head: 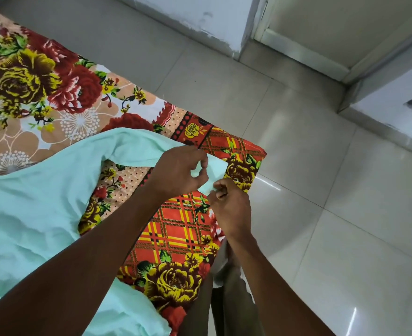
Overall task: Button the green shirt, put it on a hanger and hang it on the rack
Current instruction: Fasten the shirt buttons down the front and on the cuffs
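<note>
Both hands on sleeve cuff (pixel 215 172) of green shirt (pixel 42 195), spread over floral bed (pixel 54 76). L hand (pixel 179 172) pinches cuff from above, R hand (pixel 231 207) pinches near edge. Sleeve runs away left; cuff betw. fingertips.

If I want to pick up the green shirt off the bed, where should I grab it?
Probably by the sleeve end near the bed's corner, coming from the floor side. It sticks out flat and thin past the crumpled green shirt, so fingers can pinch it. The left hand and right hand both pinch it there now, on the flowered bedsheet.
</note>
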